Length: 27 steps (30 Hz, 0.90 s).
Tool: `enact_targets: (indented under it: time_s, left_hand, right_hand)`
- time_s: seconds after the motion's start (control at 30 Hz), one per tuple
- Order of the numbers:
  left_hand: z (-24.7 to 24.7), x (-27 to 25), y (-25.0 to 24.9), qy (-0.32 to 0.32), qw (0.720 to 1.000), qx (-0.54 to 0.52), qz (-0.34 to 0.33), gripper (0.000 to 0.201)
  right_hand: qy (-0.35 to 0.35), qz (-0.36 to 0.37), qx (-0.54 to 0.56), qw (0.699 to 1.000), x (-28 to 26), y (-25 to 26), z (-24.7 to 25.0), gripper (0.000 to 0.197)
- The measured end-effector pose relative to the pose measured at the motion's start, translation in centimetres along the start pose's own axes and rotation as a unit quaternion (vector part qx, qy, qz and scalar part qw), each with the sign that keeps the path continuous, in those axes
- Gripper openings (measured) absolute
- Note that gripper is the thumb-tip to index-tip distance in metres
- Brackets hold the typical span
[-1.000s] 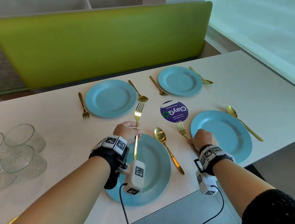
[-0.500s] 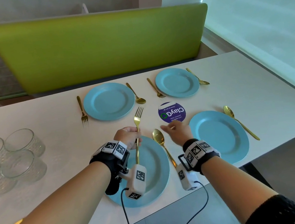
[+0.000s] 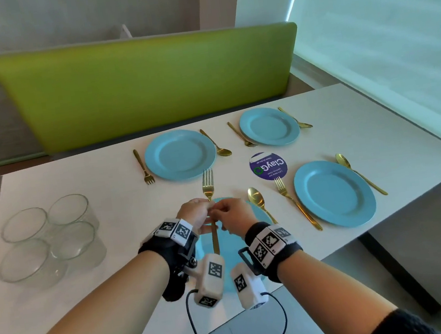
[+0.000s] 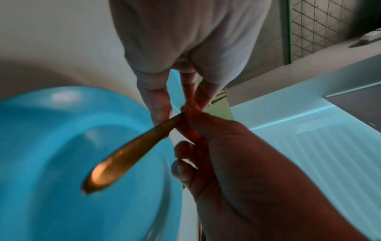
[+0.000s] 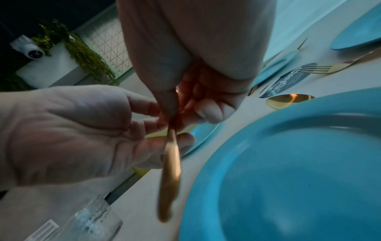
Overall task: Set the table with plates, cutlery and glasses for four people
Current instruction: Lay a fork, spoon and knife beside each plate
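A gold fork point(image 3: 208, 185) is held tines-forward above the near-left blue plate point(image 3: 260, 215), which my hands mostly cover. My left hand point(image 3: 205, 209) pinches the fork at its neck, and my right hand point(image 3: 220, 211) pinches the same spot from the right. In the left wrist view the fork handle point(image 4: 128, 154) hangs over the plate point(image 4: 62, 163); in the right wrist view the handle point(image 5: 170, 176) hangs beside the plate point(image 5: 288, 163). Three more blue plates point(image 3: 180, 154) point(image 3: 269, 126) point(image 3: 333, 193) each have a fork and a spoon beside them. Several glasses point(image 3: 50, 236) stand at the left.
A gold spoon point(image 3: 258, 201) lies right of the near-left plate, next to another fork point(image 3: 295, 201). A round purple sticker point(image 3: 267, 167) is on the white table point(image 3: 378, 130). A green bench back point(image 3: 145, 86) runs along the far edge.
My right hand left the fork beside the near-right plate and moved left to take hold of the fork in my left hand. The left hand kept that fork over the near-left plate.
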<state>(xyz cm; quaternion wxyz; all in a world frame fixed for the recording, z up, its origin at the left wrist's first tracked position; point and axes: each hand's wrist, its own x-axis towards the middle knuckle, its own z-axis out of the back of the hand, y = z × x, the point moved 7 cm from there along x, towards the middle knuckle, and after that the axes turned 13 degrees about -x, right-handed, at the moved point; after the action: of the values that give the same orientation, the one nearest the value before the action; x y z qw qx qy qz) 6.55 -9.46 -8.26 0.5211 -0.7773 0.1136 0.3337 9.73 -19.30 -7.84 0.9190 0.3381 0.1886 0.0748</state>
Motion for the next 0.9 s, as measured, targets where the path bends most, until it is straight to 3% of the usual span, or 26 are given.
enact_targets:
  time_s: [0.17,0.27,0.33,0.4,0.47,0.63,0.9]
  left_hand:
    - [5.8,-2.1,-1.1,-0.035,0.998,0.051,-0.028,0.015]
    - [9.7,-3.0,-1.4,-0.036,0.997,0.058,-0.023,0.005]
    - [12.1,-3.4,-1.2,-0.042,0.997,0.060,-0.014,0.020]
    - [14.1,-4.0,-0.9,-0.049,0.997,0.058,-0.006,0.028]
    - [15.6,-4.5,-0.3,-0.047,0.996,0.073,0.002,0.029]
    - [17.9,-5.4,0.2,-0.037,0.995,0.089,0.002,0.027]
    - [19.0,-6.6,-0.4,-0.020,0.993,0.114,-0.008,0.025]
  right_hand:
    - [0.009,-0.057,-0.035,0.998,-3.2,0.7,-3.8,0.029]
    - [0.014,-0.098,-0.057,0.993,-5.0,0.3,-6.9,0.023]
    - [0.016,-0.120,-0.078,0.990,-6.2,0.2,-8.6,0.005]
    - [0.025,-0.132,-0.105,0.985,-7.1,0.3,-10.2,0.020]
    - [0.032,-0.139,-0.121,0.982,-7.6,0.7,-11.4,0.023]
    - [0.035,-0.164,-0.158,0.973,-7.8,1.6,-13.4,0.005]
    - [0.007,-0.193,-0.196,0.961,-7.6,2.0,-13.9,0.011]
